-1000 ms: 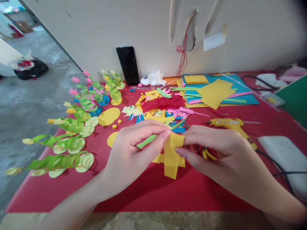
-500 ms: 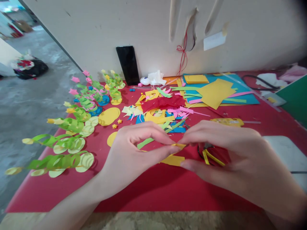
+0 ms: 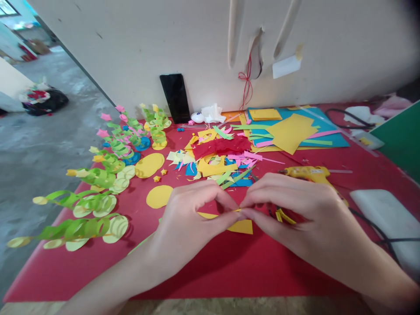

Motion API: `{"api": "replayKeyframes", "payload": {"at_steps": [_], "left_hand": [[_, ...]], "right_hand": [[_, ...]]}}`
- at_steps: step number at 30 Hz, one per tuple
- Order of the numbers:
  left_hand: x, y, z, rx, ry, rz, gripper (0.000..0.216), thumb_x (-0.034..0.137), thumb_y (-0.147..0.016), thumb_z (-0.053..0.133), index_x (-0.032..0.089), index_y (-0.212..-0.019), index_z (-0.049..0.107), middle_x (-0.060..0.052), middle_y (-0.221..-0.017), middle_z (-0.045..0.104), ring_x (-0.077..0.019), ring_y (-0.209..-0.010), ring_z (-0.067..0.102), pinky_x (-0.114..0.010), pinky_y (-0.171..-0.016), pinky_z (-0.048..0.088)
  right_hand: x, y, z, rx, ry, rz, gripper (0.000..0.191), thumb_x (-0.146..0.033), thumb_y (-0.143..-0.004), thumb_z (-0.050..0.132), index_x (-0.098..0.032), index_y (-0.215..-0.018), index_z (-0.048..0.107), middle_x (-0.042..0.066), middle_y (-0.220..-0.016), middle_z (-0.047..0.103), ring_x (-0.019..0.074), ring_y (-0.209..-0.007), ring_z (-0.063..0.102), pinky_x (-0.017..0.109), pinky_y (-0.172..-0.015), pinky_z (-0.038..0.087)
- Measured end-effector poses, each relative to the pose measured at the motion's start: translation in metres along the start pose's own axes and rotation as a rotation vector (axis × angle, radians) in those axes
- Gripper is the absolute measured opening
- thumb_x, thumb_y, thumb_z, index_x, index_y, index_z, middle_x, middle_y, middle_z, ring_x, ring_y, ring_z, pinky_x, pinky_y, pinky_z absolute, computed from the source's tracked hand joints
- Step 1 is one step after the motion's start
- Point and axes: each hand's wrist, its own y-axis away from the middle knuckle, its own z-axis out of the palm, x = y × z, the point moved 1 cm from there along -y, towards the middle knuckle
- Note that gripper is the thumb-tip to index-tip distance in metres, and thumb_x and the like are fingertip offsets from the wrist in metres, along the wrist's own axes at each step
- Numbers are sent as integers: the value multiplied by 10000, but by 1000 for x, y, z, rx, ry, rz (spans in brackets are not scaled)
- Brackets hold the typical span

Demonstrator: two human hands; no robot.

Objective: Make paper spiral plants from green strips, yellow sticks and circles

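yellow scrap (image 3: 237,210) mostly hidden between left hand (image 3: 193,214) and right hand (image 3: 295,201), shape unreadable; yellow strip (image 3: 242,226) part-covered by left hand; glue gun (image 3: 306,173) partly behind right hand; green board (image 3: 398,135), white block (image 3: 387,218) cut off at right edge

Red tabletop (image 3: 236,273) gives room nearest; paper scraps (image 3: 218,169) obstruct beyond.
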Motion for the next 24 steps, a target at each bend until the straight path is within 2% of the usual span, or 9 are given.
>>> {"api": "replayKeyframes", "payload": {"at_steps": [3,5,7,9,11,17,21,24], "left_hand": [[-1,0,1,-21,-6,-3,119,243,-681,675,180,-728,585,47,-624,616,-81,-563,557,-173,-518,416],[-2,0,1,-81,5,-2,79,253,-718,641,183,-700,611,41,-645,634,-87,-585,565,-183,-560,429],[-3,-1,0,-134,20,-12,110,260,-761,596,189,-686,635,47,-666,658,-84,-604,578,-207,-698,441],[-3,-1,-1,-178,41,-25,139,263,-795,556,200,-719,653,59,-702,678,-79,-623,593,-243,-876,388],[-4,-1,-1,-217,55,-30,173,267,-818,521,205,-740,662,61,-733,685,-83,-642,599,-258,-942,344],[-6,-1,2,-249,27,-90,249,326,-842,458,214,-783,672,46,-749,686,-114,-671,596,-219,-746,434],[-8,-2,0,-237,83,-144,199,343,-804,518,234,-763,679,68,-719,683,-88,-630,577,-179,-676,423],[-14,0,-2,-242,195,-241,151,331,-758,580,222,-742,684,59,-705,684,-84,-644,581,-152,-627,418]], "right_hand": [[2,-1,1,-24,5,12,49,-155,-767,561,-180,-740,594,-36,-737,598,43,-684,529,135,-638,411],[4,-2,1,-26,-3,19,58,-143,-773,550,-183,-743,580,-39,-740,591,38,-679,525,127,-629,409],[6,-3,0,-14,-9,16,64,-137,-777,544,-187,-746,571,-45,-743,586,32,-677,523,114,-625,407],[8,-3,-1,-12,-11,7,68,-142,-781,541,-193,-745,569,-52,-734,579,25,-661,515,105,-614,402],[10,-4,-2,-31,-21,10,71,-145,-782,540,-198,-742,565,-57,-729,573,20,-648,508,100,-600,399],[14,-4,-2,-73,-61,12,73,-144,-784,530,-200,-743,555,-51,-711,559,31,-647,506,122,-597,405],[15,-7,-2,-90,-66,0,54,-184,-790,532,-197,-759,574,-35,-731,572,43,-664,520,132,-604,415],[15,-9,1,-90,-58,4,53,-208,-784,546,-191,-756,588,-25,-719,581,48,-646,521,139,-584,411]]}}
